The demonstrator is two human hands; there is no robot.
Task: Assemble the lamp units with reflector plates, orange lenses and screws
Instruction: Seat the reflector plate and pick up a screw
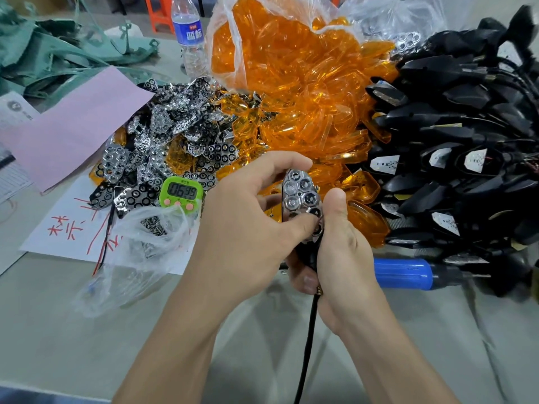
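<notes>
A chrome reflector plate (300, 193) with hexagonal cells sits tilted on a black lamp unit (306, 255) in the middle of the view. My left hand (248, 220) pinches the plate, thumb on its lower end and index finger over its top. My right hand (338, 252) grips the lamp unit from the right, its thumb beside the plate. The unit's black cable (306, 345) hangs down toward me. Loose reflector plates (163, 135) lie heaped at the left, orange lenses (306, 91) spill from a clear bag at the centre, and screws (151, 225) lie in a small plastic bag.
Black lamp housings (455, 158) are piled along the right. A blue-handled screwdriver (408, 272) lies right of my hands. A green timer (180, 193), pink paper (75, 126), a white sheet with red writing (75, 225) and a water bottle (189, 33) stand to the left and back.
</notes>
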